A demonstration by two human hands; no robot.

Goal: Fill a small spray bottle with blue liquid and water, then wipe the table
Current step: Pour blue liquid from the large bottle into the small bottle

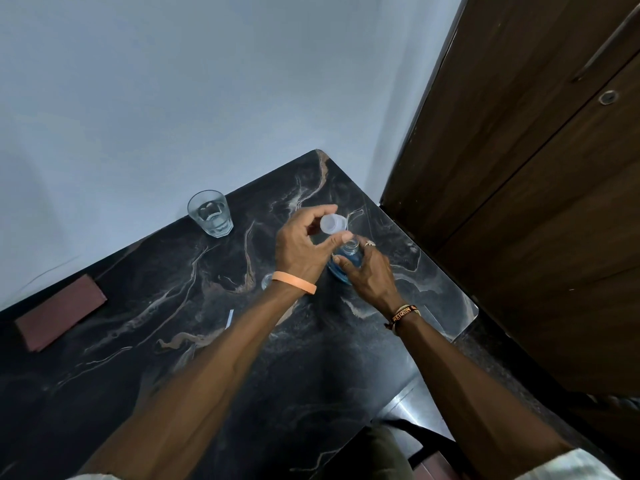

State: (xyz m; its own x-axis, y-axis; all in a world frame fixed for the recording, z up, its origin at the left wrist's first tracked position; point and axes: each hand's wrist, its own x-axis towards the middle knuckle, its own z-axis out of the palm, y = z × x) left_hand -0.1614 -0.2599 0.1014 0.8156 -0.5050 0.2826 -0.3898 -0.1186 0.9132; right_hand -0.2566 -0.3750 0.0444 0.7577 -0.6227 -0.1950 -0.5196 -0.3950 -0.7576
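The bottle of blue liquid (346,263) stands on the dark marble table (207,341), clamped in the right hand (372,271). Just above its open neck, the left hand (304,244) pinches a pale cap (333,223). The glass of water (210,213) stands well apart near the wall; a small clear object by the left wrist is perhaps the spray bottle.

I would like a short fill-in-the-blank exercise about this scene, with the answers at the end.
1. The left hand holds a small white ____ above the bottle.
2. The liquid in the bottle held by the right hand is ____.
3. The glass near the wall holds clear ____.
4. The folded cloth lies at the ____ edge of the table.

Missing words: cap; blue; water; left
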